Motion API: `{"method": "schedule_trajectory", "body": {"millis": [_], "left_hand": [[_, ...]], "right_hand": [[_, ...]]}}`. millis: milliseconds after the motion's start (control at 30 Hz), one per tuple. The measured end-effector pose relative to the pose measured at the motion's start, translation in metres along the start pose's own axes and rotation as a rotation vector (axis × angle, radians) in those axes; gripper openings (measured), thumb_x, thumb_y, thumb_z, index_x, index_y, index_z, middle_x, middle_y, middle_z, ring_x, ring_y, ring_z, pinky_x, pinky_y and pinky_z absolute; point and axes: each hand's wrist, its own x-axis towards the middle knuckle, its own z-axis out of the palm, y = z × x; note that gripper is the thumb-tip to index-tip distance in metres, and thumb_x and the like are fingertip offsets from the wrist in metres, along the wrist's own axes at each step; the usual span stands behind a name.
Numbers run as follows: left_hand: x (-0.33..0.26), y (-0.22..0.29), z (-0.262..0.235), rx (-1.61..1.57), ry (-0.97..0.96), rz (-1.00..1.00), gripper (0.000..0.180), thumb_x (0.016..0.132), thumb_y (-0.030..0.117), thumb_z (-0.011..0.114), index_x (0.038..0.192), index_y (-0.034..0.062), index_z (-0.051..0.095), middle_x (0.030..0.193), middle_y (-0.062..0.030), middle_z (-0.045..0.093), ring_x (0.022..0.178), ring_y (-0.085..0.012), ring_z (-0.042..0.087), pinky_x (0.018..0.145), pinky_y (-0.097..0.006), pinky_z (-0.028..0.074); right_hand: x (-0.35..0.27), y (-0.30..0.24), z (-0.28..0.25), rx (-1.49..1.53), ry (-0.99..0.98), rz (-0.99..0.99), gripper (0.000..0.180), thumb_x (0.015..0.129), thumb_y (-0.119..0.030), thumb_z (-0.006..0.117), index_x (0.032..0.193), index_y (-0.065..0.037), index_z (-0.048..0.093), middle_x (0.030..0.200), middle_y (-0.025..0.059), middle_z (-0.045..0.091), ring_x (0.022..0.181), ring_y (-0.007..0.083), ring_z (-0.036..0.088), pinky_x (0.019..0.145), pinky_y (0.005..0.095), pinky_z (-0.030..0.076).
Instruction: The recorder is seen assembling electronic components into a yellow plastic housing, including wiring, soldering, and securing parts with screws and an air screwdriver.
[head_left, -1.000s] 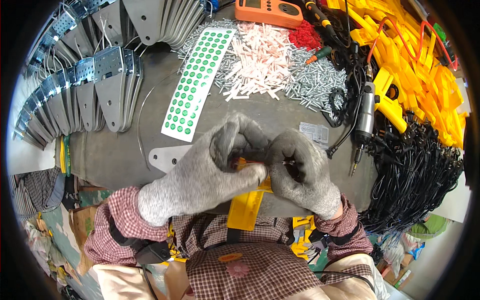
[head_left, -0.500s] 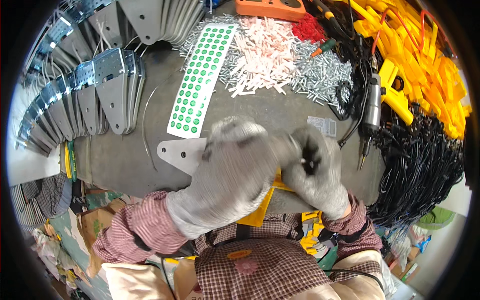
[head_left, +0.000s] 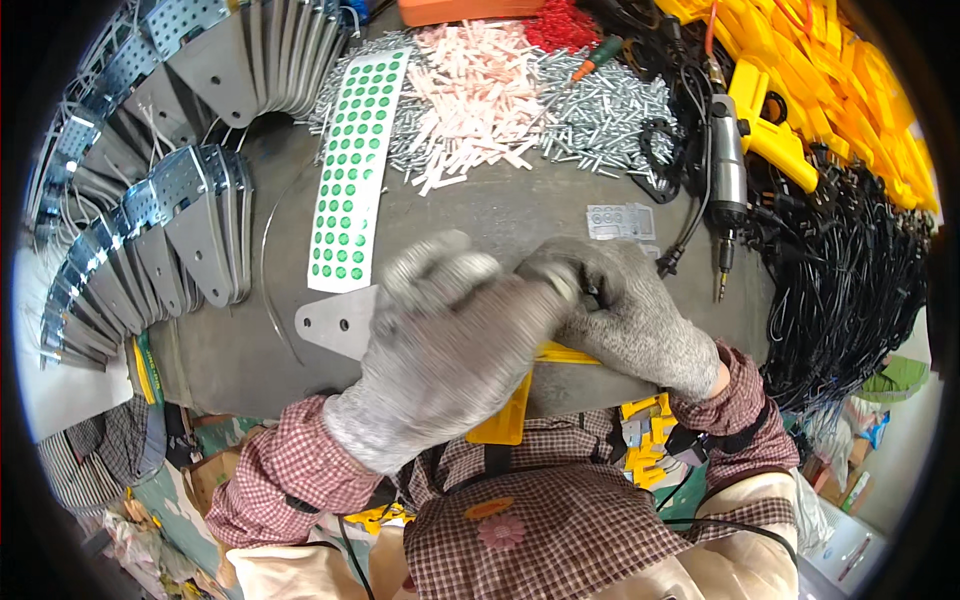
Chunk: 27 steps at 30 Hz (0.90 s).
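Both my hands wear grey knit gloves and meet over the near edge of the grey bench. My left hand (head_left: 440, 350) is blurred by motion and lies across a flat yellow plastic part (head_left: 505, 420) that sticks out beneath it. My right hand (head_left: 625, 315) is curled shut at the same spot, its fingers pressed to the left hand's fingertips; what they pinch is hidden. A flat grey metal plate (head_left: 335, 322) with holes lies just left of the left hand.
A sheet of green round stickers (head_left: 350, 170), pink plastic strips (head_left: 480, 90) and silver screws (head_left: 600, 110) lie beyond. An electric screwdriver (head_left: 728, 170) and black cables (head_left: 850, 270) sit right, yellow parts (head_left: 830, 90) far right. Grey metal brackets (head_left: 170, 230) fan along the left.
My hands have shifted up and to the right over the bench. The left hand has swung across the yellow part and blurs with motion; the metal plate to its left is more exposed.
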Motion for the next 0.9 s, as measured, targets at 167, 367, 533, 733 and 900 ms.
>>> {"method": "schedule_trajectory", "body": {"millis": [167,367,533,733,900], "left_hand": [[0.007,-0.011,-0.012,-0.722,-0.095,-0.454,0.022,0.089,-0.001,0.060,0.111,-0.0019,0.058,0.121,-0.0145,0.057,0.101,-0.0233,0.064,0.088,-0.035,0.055],[0.010,-0.009,-0.014,-0.121,-0.161,-0.049,0.031,0.086,0.001,0.064,0.116,0.0068,0.065,0.101,-0.0045,0.065,0.094,-0.0204,0.064,0.102,-0.047,0.044],[0.007,-0.010,-0.009,-0.362,-0.065,-0.258,0.033,0.081,0.000,0.067,0.113,0.0076,0.066,0.097,-0.0023,0.067,0.093,-0.0215,0.064,0.103,-0.047,0.042],[0.008,-0.017,-0.013,-0.284,-0.112,-0.086,0.045,0.079,-0.001,0.067,0.124,0.0065,0.061,0.109,-0.0053,0.070,0.097,-0.0232,0.065,0.097,-0.044,0.045],[-0.002,-0.020,-0.020,-0.253,0.136,-0.166,0.044,0.079,0.005,0.071,0.122,0.0074,0.065,0.112,-0.0100,0.067,0.101,-0.0297,0.063,0.101,-0.046,0.042]], "right_hand": [[-0.006,0.000,-0.001,-0.346,0.096,-0.270,0.024,0.083,-0.007,0.071,0.106,-0.003,0.067,0.089,0.0122,0.068,0.077,0.0245,0.068,0.066,0.0358,0.054],[0.000,0.008,-0.005,0.113,-0.054,0.025,0.025,0.090,-0.018,0.072,0.110,-0.006,0.065,0.088,0.0092,0.062,0.080,0.0242,0.061,0.073,0.0358,0.049],[-0.003,0.009,-0.004,0.024,-0.041,-0.050,0.025,0.089,-0.017,0.073,0.111,-0.007,0.067,0.090,0.0098,0.063,0.083,0.0231,0.064,0.073,0.0353,0.051],[0.000,-0.002,-0.007,-0.022,0.037,-0.133,0.021,0.088,-0.016,0.073,0.108,-0.009,0.070,0.090,0.0091,0.067,0.085,0.0214,0.069,0.075,0.0337,0.053],[0.009,0.014,-0.005,0.336,-0.102,0.116,0.015,0.092,-0.019,0.073,0.096,-0.005,0.070,0.083,0.0040,0.065,0.081,0.0103,0.061,0.072,0.0283,0.049]]}}
